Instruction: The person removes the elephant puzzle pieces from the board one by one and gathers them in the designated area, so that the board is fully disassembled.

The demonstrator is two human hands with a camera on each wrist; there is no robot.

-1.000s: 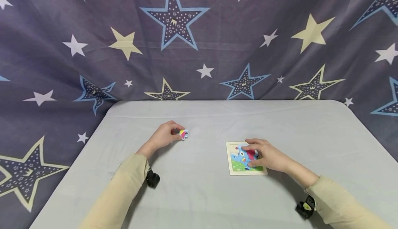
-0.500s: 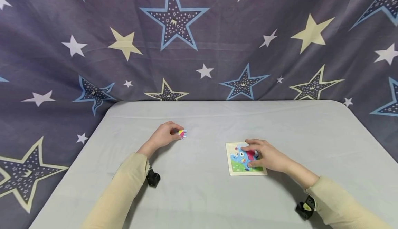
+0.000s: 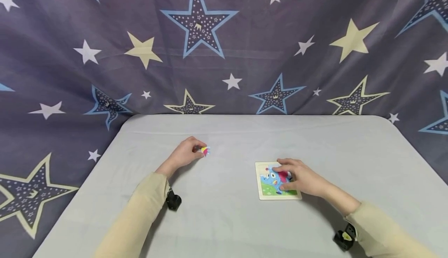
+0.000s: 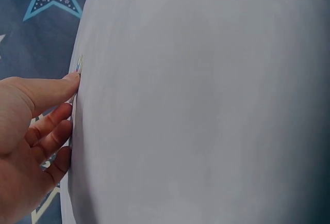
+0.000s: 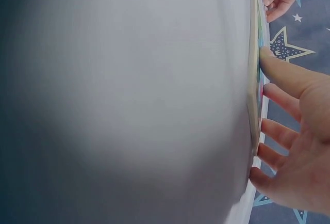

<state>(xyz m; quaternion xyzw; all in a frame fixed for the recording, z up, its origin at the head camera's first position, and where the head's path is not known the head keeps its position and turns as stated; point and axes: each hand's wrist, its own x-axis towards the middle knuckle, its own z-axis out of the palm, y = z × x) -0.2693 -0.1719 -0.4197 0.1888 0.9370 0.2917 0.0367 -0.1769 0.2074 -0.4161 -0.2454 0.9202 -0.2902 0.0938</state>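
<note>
My left hand [image 3: 184, 152] pinches a small puzzle piece [image 3: 205, 151], white, yellow, pink and light blue, between thumb and fingers at the left of the table. In the left wrist view the piece [image 4: 79, 63] shows edge-on beyond the thumb tip. To the right lies a square wooden puzzle board [image 3: 280, 197] with a blue elephant picture on green ground. My right hand [image 3: 304, 178] rests on its right side, thumb and fingers spread apart and touching the picture. The hand covers the board's right part. In the right wrist view the board [image 5: 252, 79] appears edge-on under the thumb.
A light grey cloth covers the table [image 3: 224, 219]. Behind it hangs a dark curtain [image 3: 238, 48] printed with stars. Black wrist cameras sit under both sleeves, the left camera [image 3: 173, 200] and the right camera [image 3: 344, 239] close above the table.
The puzzle piece in my left hand has turned a little and shifted slightly left. My right hand stays on the board. The head view has tipped slightly.
</note>
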